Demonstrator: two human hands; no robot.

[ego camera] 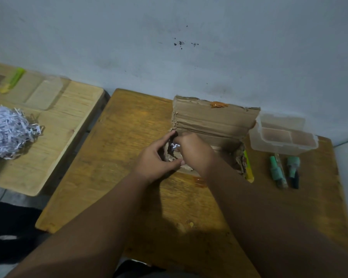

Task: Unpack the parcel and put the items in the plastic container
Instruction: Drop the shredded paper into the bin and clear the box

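An open cardboard parcel (215,121) stands on the brown wooden table (129,149) by the wall, its lid flap raised. My left hand (155,157) grips the parcel's left wall, thumb on the near edge and fingers over the far corner. My right hand (191,149) reaches down inside the parcel, fingers curled among bits of shredded paper; what they hold is hidden. A clear plastic container (283,137) with compartments sits to the right of the parcel. In front of it lie two green-capped markers (277,171) (292,167). A yellow-green item (248,167) lies against the parcel's right side.
A second, lighter wooden table (54,137) stands to the left across a gap. On it lie a heap of shredded white paper (8,133), a clear plastic lid (44,93) and a yellow-green cutter (13,80). The grey wall runs directly behind both tables.
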